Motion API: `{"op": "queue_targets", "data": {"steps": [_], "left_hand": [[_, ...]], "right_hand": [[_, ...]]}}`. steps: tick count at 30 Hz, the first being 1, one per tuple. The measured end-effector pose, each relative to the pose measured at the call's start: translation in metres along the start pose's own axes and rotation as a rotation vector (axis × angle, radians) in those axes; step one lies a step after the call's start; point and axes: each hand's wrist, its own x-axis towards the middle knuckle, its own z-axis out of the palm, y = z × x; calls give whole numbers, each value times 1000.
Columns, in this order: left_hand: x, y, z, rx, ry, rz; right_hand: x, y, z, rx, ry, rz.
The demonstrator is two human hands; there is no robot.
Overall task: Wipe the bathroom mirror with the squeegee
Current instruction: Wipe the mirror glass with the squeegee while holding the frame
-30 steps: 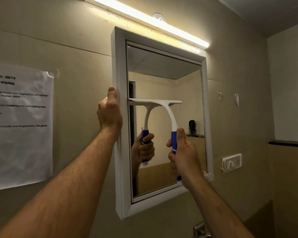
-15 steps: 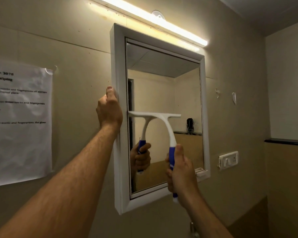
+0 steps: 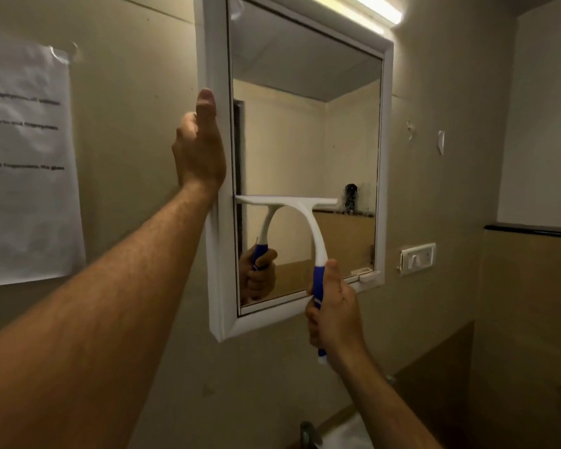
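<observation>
A mirror with a white frame [image 3: 387, 124] hangs on the beige wall. My right hand [image 3: 334, 314] grips the blue handle of a white squeegee [image 3: 305, 218]. Its blade lies level against the glass, in the lower left part of the pane, with the left end touching the frame's inner edge. My left hand [image 3: 200, 150] holds the left side of the frame, thumb up along its front. The glass reflects the squeegee and my right hand.
A printed paper sheet [image 3: 23, 163] is stuck to the wall at the left. A tube light [image 3: 370, 6] glows above the mirror. A switch plate [image 3: 416, 258] sits right of the frame, a dark ledge [image 3: 531, 229] beyond it. A tap [image 3: 310, 435] shows at the bottom.
My right hand has drawn the squeegee down the glass from mid-height to the lower part. The left hand has stayed on the frame. The camera has tilted downward.
</observation>
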Motion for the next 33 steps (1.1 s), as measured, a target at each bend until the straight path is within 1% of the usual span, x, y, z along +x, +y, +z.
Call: {"op": "queue_targets", "data": {"steps": [5,8,14,18,24,33], "left_hand": [[-12,-19,0,-12,27,-66],[-18,-30,0,-5,53,-111],[-17,-29,3,40,129,-115],[-19,-29,3,21,116,-117],[-19,-26,-1,23,91,-126],[-16,-27,-1,41,64,-188]], "right_hand": [[15,-16,4,-26,21,-29],[5,2,6,-12,13,6],[-21,44,-4,2,20,89],[-16,32,-10,18,-8,55],[3,9,-10,66,-103,7],[-25,41,-19,92,-150,104]]}}
